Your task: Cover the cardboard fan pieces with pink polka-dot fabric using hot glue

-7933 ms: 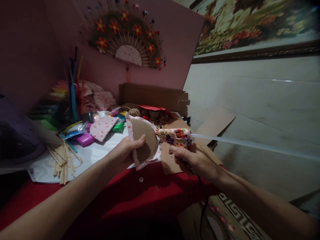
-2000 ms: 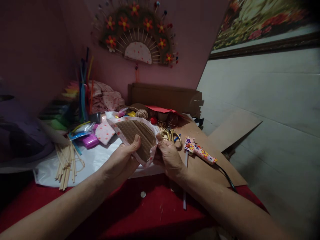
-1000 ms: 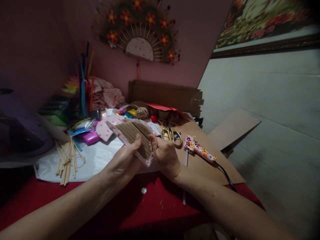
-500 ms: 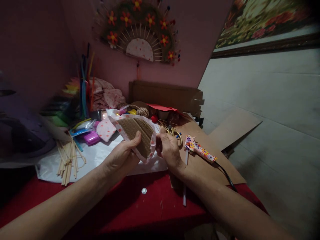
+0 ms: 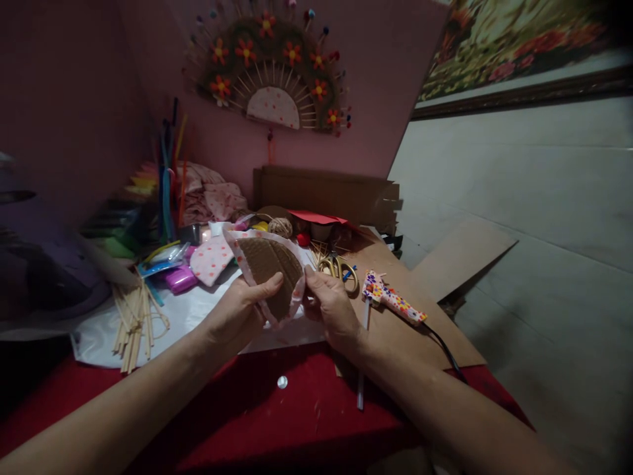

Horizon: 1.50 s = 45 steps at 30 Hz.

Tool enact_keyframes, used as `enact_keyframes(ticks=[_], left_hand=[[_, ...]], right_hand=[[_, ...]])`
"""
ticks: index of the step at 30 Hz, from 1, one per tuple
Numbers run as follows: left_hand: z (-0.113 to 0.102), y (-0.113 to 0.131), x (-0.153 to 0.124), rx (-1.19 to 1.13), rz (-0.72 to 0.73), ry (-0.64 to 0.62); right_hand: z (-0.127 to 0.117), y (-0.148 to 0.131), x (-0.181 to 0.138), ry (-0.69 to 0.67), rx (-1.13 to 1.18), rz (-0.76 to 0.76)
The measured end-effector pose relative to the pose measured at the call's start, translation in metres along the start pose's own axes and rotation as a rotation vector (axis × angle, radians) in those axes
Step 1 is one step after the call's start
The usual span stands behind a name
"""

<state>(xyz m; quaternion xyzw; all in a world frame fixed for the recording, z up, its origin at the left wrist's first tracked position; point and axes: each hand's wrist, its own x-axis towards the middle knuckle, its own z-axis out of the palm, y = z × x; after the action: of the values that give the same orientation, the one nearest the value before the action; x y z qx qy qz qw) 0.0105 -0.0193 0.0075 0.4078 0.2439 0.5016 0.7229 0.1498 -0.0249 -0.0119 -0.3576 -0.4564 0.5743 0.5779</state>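
Observation:
My left hand (image 5: 252, 300) grips a half-round piece of cardboard (image 5: 264, 260) from below, its thumb lying on the brown face. Pale pink fabric with red dots wraps the cardboard's edge and folds over onto this side. At the right edge, my right hand (image 5: 329, 303) pinches the fabric rim between thumb and fingers. Just beyond that hand lie gold-handled scissors (image 5: 341, 274). A flower-patterned glue gun (image 5: 390, 298) with a clear glue stick (image 5: 361, 382) rests to the right. Left of the held piece is another dotted fabric piece (image 5: 210, 260).
Wooden sticks (image 5: 132, 330) lie in a bundle at left on white plastic sheeting (image 5: 192, 330). A cardboard sheet (image 5: 420, 343) covers the table's right side. Twine (image 5: 280, 226) and red paper (image 5: 316, 216) sit at the back. A decorated fan (image 5: 271, 66) hangs on the wall.
My right thumb has come down from standing upright and now presses on the fabric edge. The cardboard has shifted slightly, still in my left hand. The view has moved a little.

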Motion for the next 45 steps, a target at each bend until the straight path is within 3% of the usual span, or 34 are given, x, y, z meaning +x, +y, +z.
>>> enact_keyframes(ticks=[5,8,12,23,26,31,35,38,45], left_hand=[[-0.002,0.006,0.001,-0.02,0.052,0.068],[0.0,0.009,0.003,-0.026,0.056,0.128],[0.001,0.009,0.002,0.016,0.044,0.08],[-0.001,0.002,0.006,0.111,0.081,0.096],[-0.002,0.003,0.006,0.099,0.09,0.082],[-0.002,0.007,0.003,0.082,0.072,0.054],[-0.001,0.006,0.004,0.082,0.061,0.045],[-0.001,0.006,0.004,0.08,0.054,0.037],[-0.002,0.006,0.003,0.088,0.026,0.035]], right_hand=[[0.001,0.001,-0.002,-0.055,-0.06,-0.035],[-0.002,0.003,-0.001,0.03,-0.094,-0.148],[-0.007,0.003,0.0,0.086,-0.254,-0.315],[-0.006,0.001,-0.001,0.221,-0.429,-0.526],[-0.006,0.001,-0.001,0.201,-0.346,-0.446],[-0.006,-0.002,0.003,0.164,0.014,-0.136],[-0.006,0.0,0.004,-0.001,0.131,0.047],[-0.006,0.001,0.003,-0.084,0.185,0.085],[-0.004,0.002,0.002,-0.083,0.151,0.033]])
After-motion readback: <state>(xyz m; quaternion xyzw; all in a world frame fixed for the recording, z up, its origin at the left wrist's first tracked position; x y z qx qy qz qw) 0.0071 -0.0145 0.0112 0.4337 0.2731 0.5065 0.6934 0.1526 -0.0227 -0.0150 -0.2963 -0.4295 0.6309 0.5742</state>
